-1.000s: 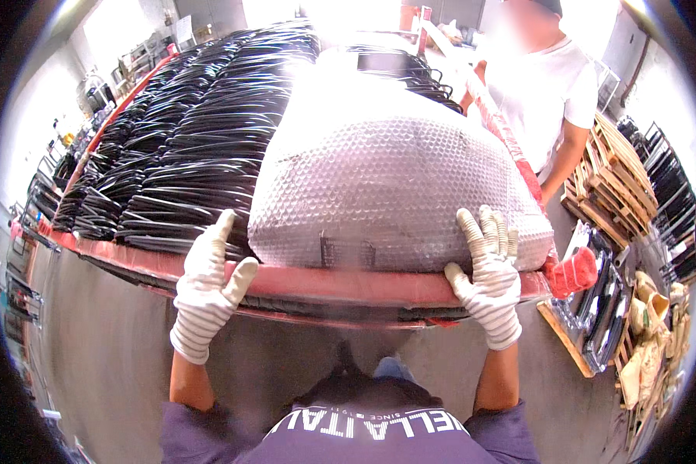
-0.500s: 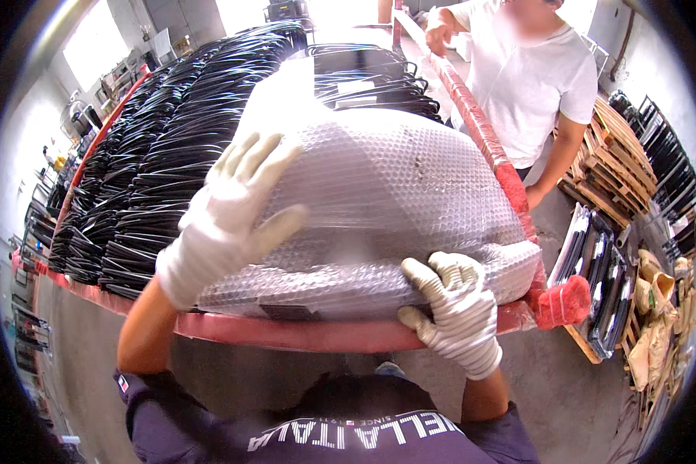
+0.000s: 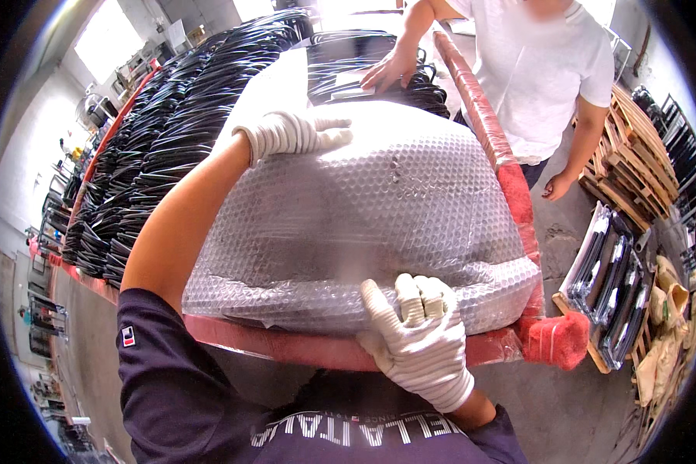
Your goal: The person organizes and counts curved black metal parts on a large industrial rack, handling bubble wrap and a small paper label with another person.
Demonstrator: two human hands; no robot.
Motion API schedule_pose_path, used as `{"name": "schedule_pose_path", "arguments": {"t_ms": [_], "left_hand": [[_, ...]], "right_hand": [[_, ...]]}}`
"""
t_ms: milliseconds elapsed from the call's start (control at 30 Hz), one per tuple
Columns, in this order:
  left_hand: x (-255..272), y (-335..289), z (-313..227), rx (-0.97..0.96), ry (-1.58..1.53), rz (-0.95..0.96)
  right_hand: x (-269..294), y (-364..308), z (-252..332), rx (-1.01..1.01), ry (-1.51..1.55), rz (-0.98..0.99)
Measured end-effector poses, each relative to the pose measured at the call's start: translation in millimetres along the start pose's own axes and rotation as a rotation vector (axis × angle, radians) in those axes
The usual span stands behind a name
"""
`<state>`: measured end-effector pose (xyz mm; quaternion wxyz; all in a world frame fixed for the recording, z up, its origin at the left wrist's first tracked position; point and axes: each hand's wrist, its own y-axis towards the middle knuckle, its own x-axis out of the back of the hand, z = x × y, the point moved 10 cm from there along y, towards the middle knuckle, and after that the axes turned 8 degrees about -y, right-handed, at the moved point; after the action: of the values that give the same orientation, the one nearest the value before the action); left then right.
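Note:
A sheet of clear bubble wrap (image 3: 356, 193) covers a low bundle on a rack with red-wrapped rails (image 3: 479, 349). My left hand (image 3: 298, 134), in a white knit glove, lies with outstretched fingers across the far left part of the wrap. At the near edge of the wrap, above the front rail, my gloved right hand (image 3: 424, 336) rests with fingers apart and pointing away from me. Neither hand grips anything that I can see. What lies under the wrap is mostly hidden.
Stacked black wire-like frames (image 3: 178, 131) fill the rack's left side. Across the right rail stands a person in a white shirt (image 3: 537, 85), one hand (image 3: 394, 68) on the far bundle. Wooden pallets (image 3: 634, 158) and wrapped black parts (image 3: 611, 286) stand at right.
My left hand has moved forward and right over the wrap. My right hand has shifted slightly left and nearer. The other person's hand has reached onto the far bundle.

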<state>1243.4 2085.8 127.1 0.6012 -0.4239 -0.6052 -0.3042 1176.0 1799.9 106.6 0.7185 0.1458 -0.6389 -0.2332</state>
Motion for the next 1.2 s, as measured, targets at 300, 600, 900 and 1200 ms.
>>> {"name": "schedule_pose_path", "arguments": {"t_ms": [300,600,900,1200], "left_hand": [[-37,-6,11,0.051,-0.034,0.178],[-61,16,20,-0.022,0.055,0.082],[-78,30,31,-0.09,0.09,0.11],[-84,35,34,-0.16,-0.051,0.004]], "right_hand": [[-4,-4,0,-0.024,-0.017,0.034],[-8,0,0,-0.021,0.049,0.093],[-7,0,0,-0.009,0.044,0.116],[-7,0,2,-0.002,0.029,0.124]]}}
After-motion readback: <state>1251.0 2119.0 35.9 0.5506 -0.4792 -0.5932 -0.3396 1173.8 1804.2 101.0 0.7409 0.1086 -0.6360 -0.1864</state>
